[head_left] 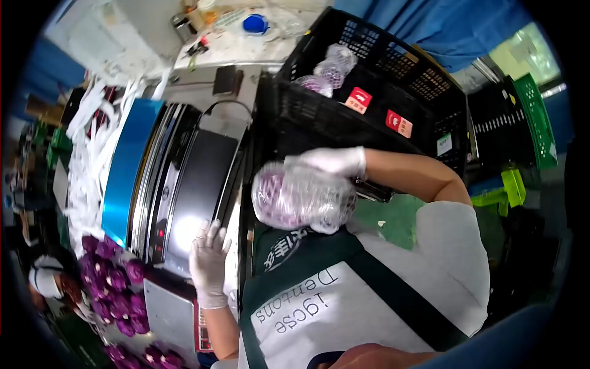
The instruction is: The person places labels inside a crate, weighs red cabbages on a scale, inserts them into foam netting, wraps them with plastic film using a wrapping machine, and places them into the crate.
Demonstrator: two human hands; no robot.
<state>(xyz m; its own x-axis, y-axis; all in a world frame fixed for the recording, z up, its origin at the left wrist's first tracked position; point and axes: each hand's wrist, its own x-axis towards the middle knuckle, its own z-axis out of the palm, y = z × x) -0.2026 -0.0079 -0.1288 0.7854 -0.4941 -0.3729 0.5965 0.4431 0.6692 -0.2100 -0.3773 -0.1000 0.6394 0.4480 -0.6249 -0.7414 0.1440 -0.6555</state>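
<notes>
My right hand (335,162), in a white glove, grips a clear film-wrapped pack of purple onions (286,200) in front of my apron. The wrap bunches up at one end of the pack. My left hand (209,261), gloved too, has its fingers stretched out and holds nothing. It is beside the near edge of the wrapping machine (200,178), whose dark plate reflects a bright light. Whether the fingertips touch the machine I cannot tell. Loose purple onions (114,286) are heaped to the left, past the machine's end.
A black crate (369,132) ahead on the right holds several wrapped packs (332,71) and bears red labels. A scale (169,310) stands near my left forearm. White strips (92,147) hang behind the machine's blue panel (126,172). A co-worker in a white cap (46,277) is at far left.
</notes>
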